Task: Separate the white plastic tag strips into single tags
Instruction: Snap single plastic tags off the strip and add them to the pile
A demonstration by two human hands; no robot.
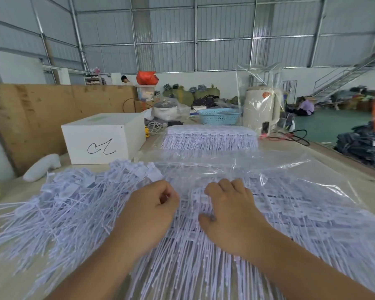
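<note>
The joined white plastic tag strips (236,213) lie flat at the frame's centre and lower right, square heads toward the top, thin tails running down toward the bottom edge. They sit directly under both hands. The right hand (232,215) rests on them, fingers (225,184) curled down and thumb touching the heads. The left hand (152,211) is curled; whether it pinches a tag is unclear. A loose heap of single white tags (69,204) fans out lower left on the pale counter (344,156).
</note>
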